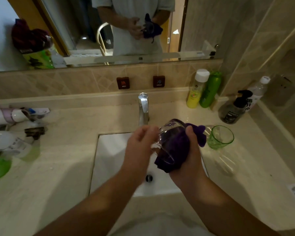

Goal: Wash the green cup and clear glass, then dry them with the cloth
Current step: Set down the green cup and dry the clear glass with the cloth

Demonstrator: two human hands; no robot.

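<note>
Over the sink I hold the clear glass (167,133) tilted on its side. A purple cloth (174,147) is stuffed inside it and wraps around its outside. My left hand (140,143) grips the glass at its left side. My right hand (189,154) is closed on the cloth and presses it against the glass from the right. The green cup (219,137) stands upright on the counter to the right of my hands, apart from them.
The white sink basin (112,160) with its drain (148,178) lies below my hands, the chrome tap (143,108) behind them. Yellow and green bottles (203,89) and a dark pump bottle (233,109) stand at the back right. Toiletries clutter the left counter (15,133).
</note>
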